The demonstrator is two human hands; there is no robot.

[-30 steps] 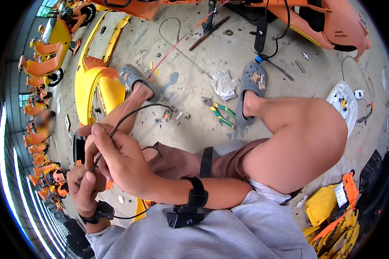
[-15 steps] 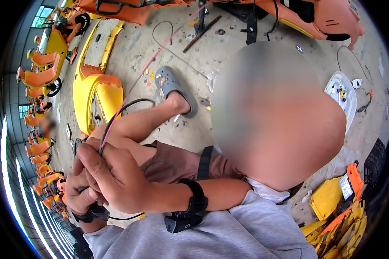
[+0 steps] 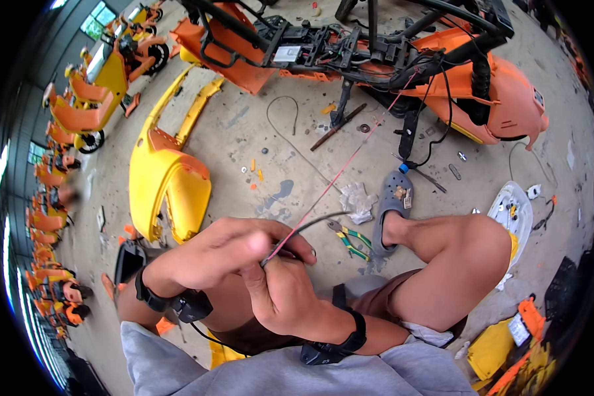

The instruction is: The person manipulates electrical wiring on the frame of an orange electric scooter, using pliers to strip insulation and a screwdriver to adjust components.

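A thin pink wire (image 3: 336,178) runs taut from the stripped scooter down into my hands, beside a short black cable (image 3: 320,220) with a free end. My right hand (image 3: 287,297) is closed, pinching both strands between thumb and fingers. My left hand (image 3: 211,254) lies against it from the left, its fingers curled over the same strands. Its palm side and part of its grip are hidden. Both wrists carry black straps with small devices.
The orange scooter (image 3: 350,56) with bare black frame lies across the far side. On the floor are green-and-yellow pliers (image 3: 351,241), a yellow body panel (image 3: 168,178), a rusty bar (image 3: 338,127) and a white tray (image 3: 518,211) of small parts. Parked scooters line the left.
The view has shifted, showing more scooter and the pliers. My hands appear farther right and farther from my body; my left hand now reaches over the strands beside my right.
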